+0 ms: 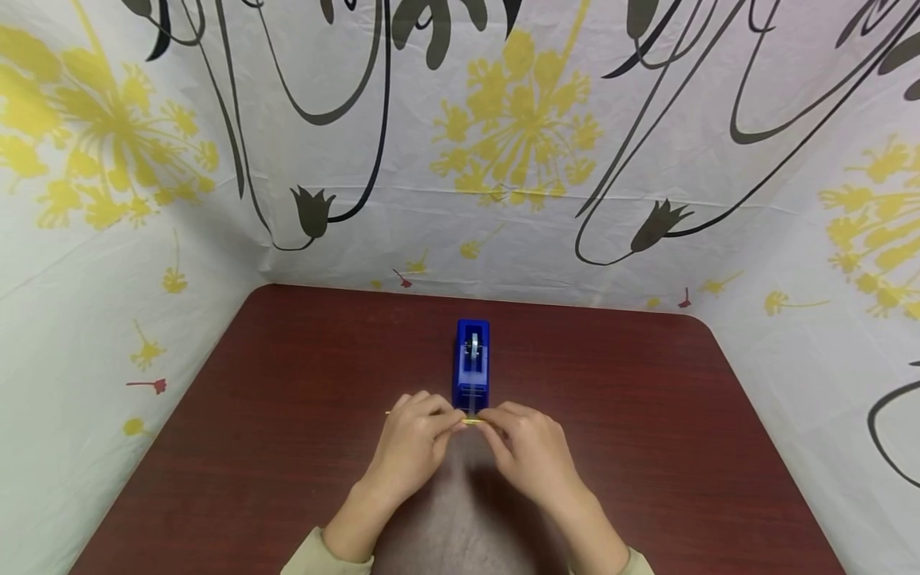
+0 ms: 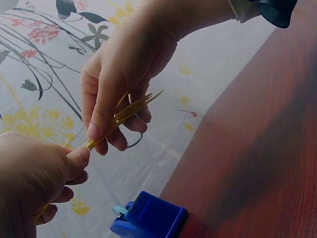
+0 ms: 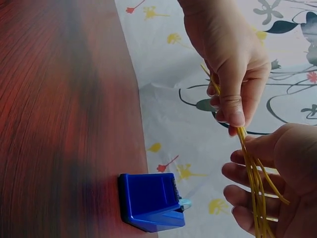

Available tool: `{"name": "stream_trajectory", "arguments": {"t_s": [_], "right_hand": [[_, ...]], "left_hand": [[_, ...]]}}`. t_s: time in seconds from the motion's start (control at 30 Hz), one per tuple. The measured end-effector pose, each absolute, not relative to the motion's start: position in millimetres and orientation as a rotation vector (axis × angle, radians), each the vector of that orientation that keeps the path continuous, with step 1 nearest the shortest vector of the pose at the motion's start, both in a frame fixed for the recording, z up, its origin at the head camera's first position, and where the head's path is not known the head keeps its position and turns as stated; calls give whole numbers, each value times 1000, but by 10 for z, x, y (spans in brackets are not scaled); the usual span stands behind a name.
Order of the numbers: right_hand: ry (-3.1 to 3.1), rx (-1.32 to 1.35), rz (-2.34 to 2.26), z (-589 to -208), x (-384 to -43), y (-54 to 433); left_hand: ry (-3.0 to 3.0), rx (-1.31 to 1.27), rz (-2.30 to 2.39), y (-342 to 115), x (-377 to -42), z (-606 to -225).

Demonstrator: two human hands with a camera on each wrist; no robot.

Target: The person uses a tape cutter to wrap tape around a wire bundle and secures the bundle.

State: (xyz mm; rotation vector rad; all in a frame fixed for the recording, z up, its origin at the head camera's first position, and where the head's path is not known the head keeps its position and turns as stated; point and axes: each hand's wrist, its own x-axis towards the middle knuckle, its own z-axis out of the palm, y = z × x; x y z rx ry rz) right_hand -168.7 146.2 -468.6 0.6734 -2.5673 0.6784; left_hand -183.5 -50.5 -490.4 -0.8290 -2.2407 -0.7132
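Observation:
Both hands meet in front of a blue tape dispenser and pinch a bundle of thin yellow wires. My left hand grips one end between thumb and fingers; a yellow tip pokes out past its far side. Close beside it, my right hand pinches the bundle, and several loose wire ends fan out across its fingers. Only a short stretch of the bundle shows between the fingertips. From the dispenser's front, a clear tape strip runs to the bundle at the fingertips.
A dark red-brown table with rounded far corners lies under the hands. White patterned sheeting surrounds it at the back and sides. The tape roll shows inside the dispenser.

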Motion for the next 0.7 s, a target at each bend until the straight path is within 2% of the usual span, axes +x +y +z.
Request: {"name": "stream_trajectory", "arguments": {"t_s": [0.7], "right_hand": [[-2540, 634, 733, -4748, -1713, 1457]], "left_hand": [[-2341, -846, -677, -529, -1844, -4870]]}}
